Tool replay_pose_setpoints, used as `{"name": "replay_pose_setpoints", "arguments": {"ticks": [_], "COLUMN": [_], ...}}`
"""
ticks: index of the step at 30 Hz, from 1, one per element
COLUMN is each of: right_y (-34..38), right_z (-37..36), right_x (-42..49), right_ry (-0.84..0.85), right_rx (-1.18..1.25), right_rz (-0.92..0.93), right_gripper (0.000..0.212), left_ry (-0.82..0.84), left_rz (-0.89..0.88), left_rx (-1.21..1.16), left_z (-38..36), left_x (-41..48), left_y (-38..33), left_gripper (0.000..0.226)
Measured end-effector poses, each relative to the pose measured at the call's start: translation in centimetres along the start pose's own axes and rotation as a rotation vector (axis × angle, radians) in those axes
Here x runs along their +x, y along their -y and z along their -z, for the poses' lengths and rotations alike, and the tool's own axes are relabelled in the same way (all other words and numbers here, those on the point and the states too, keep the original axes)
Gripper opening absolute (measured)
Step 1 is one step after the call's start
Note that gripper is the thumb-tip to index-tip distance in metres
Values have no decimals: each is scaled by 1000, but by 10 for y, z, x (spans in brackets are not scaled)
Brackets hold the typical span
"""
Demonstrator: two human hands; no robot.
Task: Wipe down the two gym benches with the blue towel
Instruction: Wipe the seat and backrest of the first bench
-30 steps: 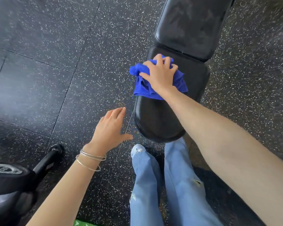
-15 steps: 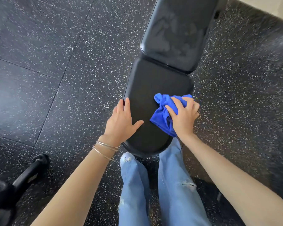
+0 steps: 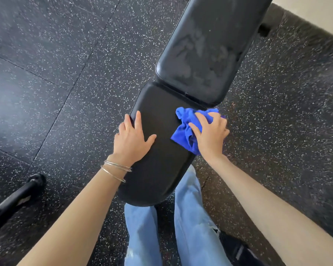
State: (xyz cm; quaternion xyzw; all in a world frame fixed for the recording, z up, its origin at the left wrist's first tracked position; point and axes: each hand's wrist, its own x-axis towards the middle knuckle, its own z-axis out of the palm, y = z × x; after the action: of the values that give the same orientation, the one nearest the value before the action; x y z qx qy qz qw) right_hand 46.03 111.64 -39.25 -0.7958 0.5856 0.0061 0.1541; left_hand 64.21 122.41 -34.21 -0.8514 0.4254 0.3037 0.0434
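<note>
A black padded gym bench runs away from me, with its seat pad (image 3: 158, 166) near my legs and its back pad (image 3: 206, 50) beyond, streaked with smears. My right hand (image 3: 210, 135) presses the bunched blue towel (image 3: 185, 131) onto the seat pad's right edge, fingers curled over the cloth. My left hand (image 3: 132, 137) rests flat on the seat pad's left edge, fingers straight, with thin bangles on the wrist. Only this one bench is in view.
Black speckled rubber floor tiles (image 3: 62, 73) surround the bench. A black piece of equipment with a bar (image 3: 17, 196) lies at the lower left. My legs in light blue jeans (image 3: 192, 223) stand at the bench's near end. A pale wall base (image 3: 319, 14) shows at top right.
My right hand dragged the towel from the top of the seat pad down its right side, then a little back up. My left hand came from the air onto the seat's left edge.
</note>
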Motion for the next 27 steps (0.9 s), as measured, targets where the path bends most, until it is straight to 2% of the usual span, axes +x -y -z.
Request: {"name": "replay_pose_setpoints", "arguments": {"ticks": [4,6,9,14,17,19,23,25,27], "right_y": [-29,-39,-43,-20,11,37,56,51,47], "right_z": [17,29,42,0,-26,-28,-23,-24,-27], "right_x": [11,38,96,153,171,191,231,233,229], "right_ry": [102,-2,-163,-129,-203,-261,-255,-258,-252], "right_rx": [105,93,37,-107,-218,-241,-265,-249,-188], "right_rz": [265,331,333,589,718,825,1106,1115,1017], "right_gripper": [30,28,30,26,27,25,21,21,24], "left_ry": [-12,-1,-8,-11,-25,-36,-55,-66,-57], "left_rz": [63,90,113,152,163,153,129,106,72], "left_rx": [-7,-16,-26,-44,-69,-71,-49,-36,-34], "left_z": [7,10,15,14,11,9,8,9,13], "left_x": [22,34,53,79,90,94,100,103,105], "left_y": [-20,-28,-40,-53,-55,-54,-52,-53,-52], "left_gripper": [83,84,85,90,92,93,92,91,88]}}
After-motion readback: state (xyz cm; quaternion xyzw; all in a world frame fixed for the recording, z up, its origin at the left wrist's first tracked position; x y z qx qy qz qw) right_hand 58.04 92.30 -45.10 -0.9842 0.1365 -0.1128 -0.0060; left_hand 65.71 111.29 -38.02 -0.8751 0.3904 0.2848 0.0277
